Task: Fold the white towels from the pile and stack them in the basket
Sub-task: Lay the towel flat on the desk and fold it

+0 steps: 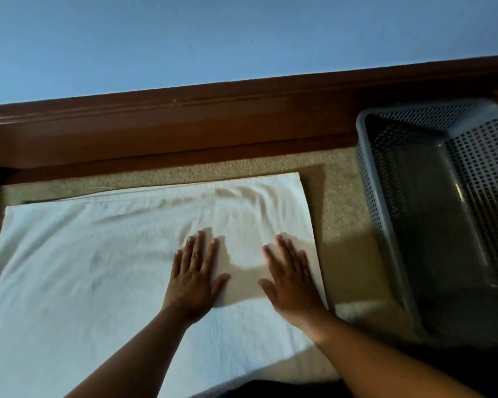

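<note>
Two bare forearms reach in from the bottom edge; the left hand (194,271) lies palm down on the white towel (98,268), fingers straight and slightly spread, thumb out to the side, gripping nothing; a ring (195,256) sits on one of its fingers. The right hand (291,278) lies flat in the same way just beside it, fingers extended and pressing the cloth near the towel's right edge, holding nothing; the two hands are apart, with a shaded strip of towel between them.

The towel is spread flat on the beige carpet (339,202), reaching from the left edge of the view to just right of the right hand; its surface is lightly wrinkled beyond the fingertips, and along the far edge a second layer shows as a narrow band.

To the right, apart from the towel across a strip of carpet, stands the grey perforated plastic basket (429,106), its open top facing the camera; beyond the towel a dark brown wooden board (184,130) runs across the view, and above it rises a blue wall (213,38).
</note>
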The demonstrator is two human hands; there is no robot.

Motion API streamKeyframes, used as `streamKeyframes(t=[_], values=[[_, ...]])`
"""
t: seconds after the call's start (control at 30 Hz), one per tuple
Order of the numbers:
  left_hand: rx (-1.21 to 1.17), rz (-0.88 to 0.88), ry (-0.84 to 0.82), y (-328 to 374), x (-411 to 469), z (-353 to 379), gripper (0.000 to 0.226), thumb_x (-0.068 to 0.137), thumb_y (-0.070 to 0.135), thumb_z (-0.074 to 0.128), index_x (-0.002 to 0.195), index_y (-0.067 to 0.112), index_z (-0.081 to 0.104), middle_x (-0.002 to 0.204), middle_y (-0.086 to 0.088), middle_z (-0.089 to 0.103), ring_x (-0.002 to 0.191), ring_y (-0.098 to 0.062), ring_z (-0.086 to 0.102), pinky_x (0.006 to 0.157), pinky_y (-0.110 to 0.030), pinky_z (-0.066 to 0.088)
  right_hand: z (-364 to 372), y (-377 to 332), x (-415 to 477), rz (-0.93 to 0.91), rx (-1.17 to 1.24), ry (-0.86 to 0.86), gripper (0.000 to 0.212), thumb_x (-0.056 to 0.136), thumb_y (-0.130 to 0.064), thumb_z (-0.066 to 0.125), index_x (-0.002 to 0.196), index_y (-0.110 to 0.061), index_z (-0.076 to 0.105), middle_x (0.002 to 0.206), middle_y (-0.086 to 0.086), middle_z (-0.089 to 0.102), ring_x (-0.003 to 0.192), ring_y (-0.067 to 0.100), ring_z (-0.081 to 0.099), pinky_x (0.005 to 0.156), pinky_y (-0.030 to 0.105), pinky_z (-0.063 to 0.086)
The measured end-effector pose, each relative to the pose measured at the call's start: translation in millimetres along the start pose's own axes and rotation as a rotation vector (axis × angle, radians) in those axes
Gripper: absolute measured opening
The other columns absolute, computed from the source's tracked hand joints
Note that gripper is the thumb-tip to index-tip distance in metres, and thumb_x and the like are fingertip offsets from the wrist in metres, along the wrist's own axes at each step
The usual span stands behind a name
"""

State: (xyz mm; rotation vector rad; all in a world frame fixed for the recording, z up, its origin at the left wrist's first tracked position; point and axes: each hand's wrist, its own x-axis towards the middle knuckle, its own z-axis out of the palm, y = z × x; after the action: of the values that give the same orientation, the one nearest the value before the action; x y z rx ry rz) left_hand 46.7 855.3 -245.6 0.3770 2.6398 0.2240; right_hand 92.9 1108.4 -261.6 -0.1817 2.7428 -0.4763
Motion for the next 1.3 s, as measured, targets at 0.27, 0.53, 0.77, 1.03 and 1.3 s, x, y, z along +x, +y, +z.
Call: streamKeyframes(t=[0.27, 0.53, 0.77, 1.03, 1.3], values=[[-0.056, -0.044, -0.071, -36.4, -118.0, 34.0, 0.079, 0.095, 0.073, 0.018, 0.153, 0.040, -0.026, 0.158, 0.007, -0.040, 0.146, -0.017, -0.036, 0.119, -0.038, -0.019, -4.7, -0.9, -70.0, 0.259, -0.097, -0.072, 0.081, 0.087, -0.060, 0.014, 0.161, -0.027, 0.007, 0.164, 0.003, -0.021, 0.152, 0.022, -0.019, 0.120, 0.045, -0.010], [-0.127, -0.140, -0.063, -156.0, -212.9, 40.2, 0.097, 0.068, 0.092, -0.015, 0.151, 0.043, -0.027, 0.155, 0.015, -0.042, 0.143, -0.013, -0.041, 0.119, -0.035, -0.018, 43.6, -124.2, -96.9, 0.105, -0.027, -0.182, 0.084, 0.083, -0.070, 0.011, 0.156, -0.037, -0.015, 0.157, 0.000, -0.040, 0.147, 0.019, -0.033, 0.123, 0.044, -0.006], [-0.166, -0.451, 0.015, -303.3, -268.4, 33.2, 0.098, 0.072, 0.092, -0.001, 0.150, 0.039, -0.030, 0.158, 0.006, -0.039, 0.151, -0.020, -0.025, 0.124, -0.044, -0.003, 105.2, -311.4, -69.0, 0.083, -0.019, -0.215, 0.081, 0.097, -0.058, 0.038, 0.156, -0.038, -0.014, 0.156, 0.004, -0.042, 0.145, 0.025, -0.037, 0.120, 0.050, -0.009], [-0.413, -0.696, 0.048, -354.9, -284.6, -1.3, 0.080, 0.089, 0.055, 0.063, 0.148, 0.011, 0.030, 0.143, -0.016, 0.041, 0.132, -0.035, 0.045, 0.107, -0.042, 0.039, 141.1, -466.8, -47.6, -0.086, -0.083, -0.352, 0.074, 0.092, -0.043, 0.048, 0.158, -0.028, 0.019, 0.164, 0.013, -0.020, 0.154, 0.032, -0.007, 0.121, 0.051, 0.010], [-0.559, -0.597, -0.029, -360.9, -277.1, -2.3, 0.050, 0.090, 0.048, 0.063, 0.127, 0.015, 0.060, 0.127, -0.012, 0.053, 0.116, -0.035, 0.054, 0.093, -0.037, 0.048, 138.6, -487.1, -55.3, 0.075, 0.048, -0.257, 0.059, 0.090, -0.028, 0.052, 0.148, -0.025, 0.042, 0.165, 0.008, 0.014, 0.147, 0.029, 0.023, 0.116, 0.039, 0.032]])
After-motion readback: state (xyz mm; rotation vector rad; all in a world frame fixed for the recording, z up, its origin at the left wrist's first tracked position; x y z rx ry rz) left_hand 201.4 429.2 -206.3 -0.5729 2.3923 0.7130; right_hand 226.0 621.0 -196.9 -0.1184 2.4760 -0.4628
